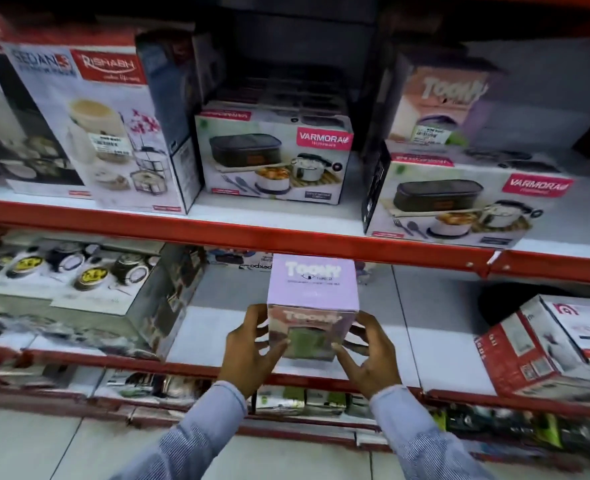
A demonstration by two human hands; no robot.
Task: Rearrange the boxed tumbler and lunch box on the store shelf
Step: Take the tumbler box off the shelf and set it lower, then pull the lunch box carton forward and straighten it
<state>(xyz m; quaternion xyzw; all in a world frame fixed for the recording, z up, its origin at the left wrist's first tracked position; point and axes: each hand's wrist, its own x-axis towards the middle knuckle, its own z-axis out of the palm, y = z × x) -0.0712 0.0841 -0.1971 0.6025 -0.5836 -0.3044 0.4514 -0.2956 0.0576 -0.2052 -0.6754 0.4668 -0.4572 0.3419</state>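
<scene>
A lilac boxed tumbler (312, 299) stands upright at the front of the lower white shelf (439, 341). My left hand (250, 348) grips its left side and my right hand (366, 355) grips its right side, fingers spread over the front face. On the upper shelf a Varmora lunch box (273, 157) sits in the middle. A second Varmora lunch box (460, 202) lies to the right, with another lilac tumbler box (439, 105) standing on top of it.
A tall Rishabh carton (103, 126) leans at the upper left. A grey carton with container pictures (79, 289) fills the lower left. A red and white carton (546, 344) sits lower right. Red shelf rails (252, 233) run across. More goods lie below.
</scene>
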